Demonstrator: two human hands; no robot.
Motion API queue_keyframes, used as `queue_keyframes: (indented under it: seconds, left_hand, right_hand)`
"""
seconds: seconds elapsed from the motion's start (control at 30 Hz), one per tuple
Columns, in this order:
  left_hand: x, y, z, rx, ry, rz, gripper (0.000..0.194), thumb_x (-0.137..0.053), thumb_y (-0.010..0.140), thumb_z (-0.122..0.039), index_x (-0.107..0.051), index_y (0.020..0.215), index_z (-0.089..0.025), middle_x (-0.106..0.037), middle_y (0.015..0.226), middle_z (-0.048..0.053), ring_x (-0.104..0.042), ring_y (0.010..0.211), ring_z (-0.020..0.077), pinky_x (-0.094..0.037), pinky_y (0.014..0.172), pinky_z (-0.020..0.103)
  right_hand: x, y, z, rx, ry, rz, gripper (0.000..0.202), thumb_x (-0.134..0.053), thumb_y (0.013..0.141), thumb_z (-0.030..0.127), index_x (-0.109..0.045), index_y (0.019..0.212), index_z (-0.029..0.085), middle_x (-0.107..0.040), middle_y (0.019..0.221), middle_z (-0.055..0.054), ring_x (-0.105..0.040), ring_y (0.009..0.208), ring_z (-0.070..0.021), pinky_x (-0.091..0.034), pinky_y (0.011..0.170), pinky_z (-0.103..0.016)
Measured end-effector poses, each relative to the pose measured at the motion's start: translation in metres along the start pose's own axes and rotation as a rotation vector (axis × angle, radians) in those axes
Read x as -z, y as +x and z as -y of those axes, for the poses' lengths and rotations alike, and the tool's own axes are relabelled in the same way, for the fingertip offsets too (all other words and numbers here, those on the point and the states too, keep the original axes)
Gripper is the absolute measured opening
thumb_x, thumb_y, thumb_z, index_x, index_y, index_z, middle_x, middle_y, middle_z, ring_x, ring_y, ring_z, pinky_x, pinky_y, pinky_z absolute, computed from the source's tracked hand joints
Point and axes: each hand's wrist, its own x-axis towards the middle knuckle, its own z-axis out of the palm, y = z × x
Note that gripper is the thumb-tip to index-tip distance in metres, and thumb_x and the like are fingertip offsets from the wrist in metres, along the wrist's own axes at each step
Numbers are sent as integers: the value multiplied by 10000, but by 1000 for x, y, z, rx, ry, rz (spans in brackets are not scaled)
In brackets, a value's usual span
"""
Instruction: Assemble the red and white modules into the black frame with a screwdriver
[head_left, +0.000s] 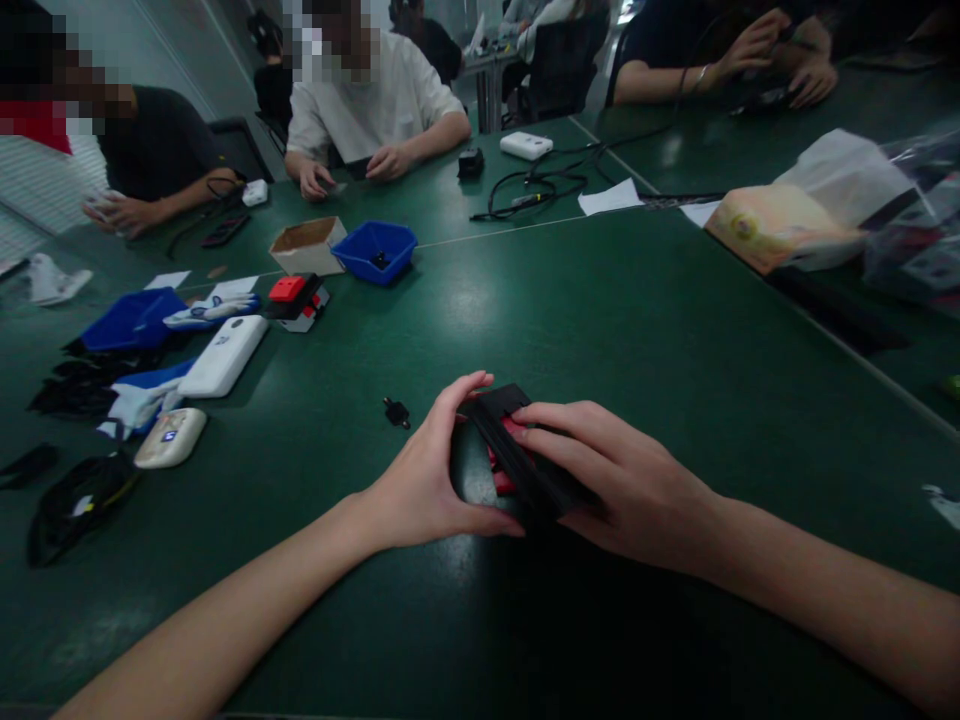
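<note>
A black rectangular case-like piece with red parts showing at its side and through an opening on top is tilted just above the green table in front of me. My right hand is closed around its right side, index and middle fingers on its upper face. Curved in a wide C at its left is my left hand, thumb and fingers spread apart, fingertips by the far corner; whether they touch it is hard to tell. A small black part lies to the left of that hand.
On the left are a white box-shaped device, a cream device, gloves, coiled black cable and a red-black block. Farther back stand a blue bin and cardboard box. Several people sit across the table.
</note>
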Motion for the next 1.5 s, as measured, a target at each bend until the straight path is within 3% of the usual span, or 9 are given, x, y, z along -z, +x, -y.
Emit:
queue_keyframes:
  seconds: [0.17,0.43,0.93,1.2,1.5]
  left_hand:
    - [0,0,0,-13,-5,-4,1293,-975,606,-503,-171,1606,-345,-317,1669,174,-377,1529,413,-322,1262,610]
    - [0,-1,0,-2,-25,-1,1265,-964,629,-500,-188,1611,-321,-325,1663,177,-389,1520,399,-329,1262,577]
    - [2,-1,3,-4,-83,-5,1225,-941,640,-548,-228,1606,-309,-354,1645,170,-381,1520,385,-318,1263,572]
    - [0,2,1,28,-42,-14,1246,-948,616,-560,-256,1615,-288,-369,1633,175,-406,1502,405,-287,1281,593]
    - [2,2,2,26,-69,19,1360,-979,545,-540,-225,1638,-249,-373,1634,202,-400,1504,430,-280,1273,615]
  right_hand:
    - [0,-1,2,-61,61,6,553,-590,963,222,-446,1496,189,-621,1402,-208,-669,1171,-314,-591,927,-481]
    - [-1,-5,-1,-75,141,-1,494,-601,974,230,-461,1444,164,-581,1444,-222,-612,1280,-300,-541,1017,-466]
    - [4,2,11,-148,196,-42,491,-569,997,206,-446,1472,215,-589,1491,-202,-614,1328,-288,-541,1039,-471]
    - [-1,7,23,-299,213,-73,359,-538,1032,257,-493,1382,197,-568,1511,-201,-594,1342,-281,-558,1042,-451]
    - [-12,-1,23,-293,203,90,600,-523,1008,206,-303,1566,211,-318,1679,-220,-329,1556,-345,-430,1171,-637]
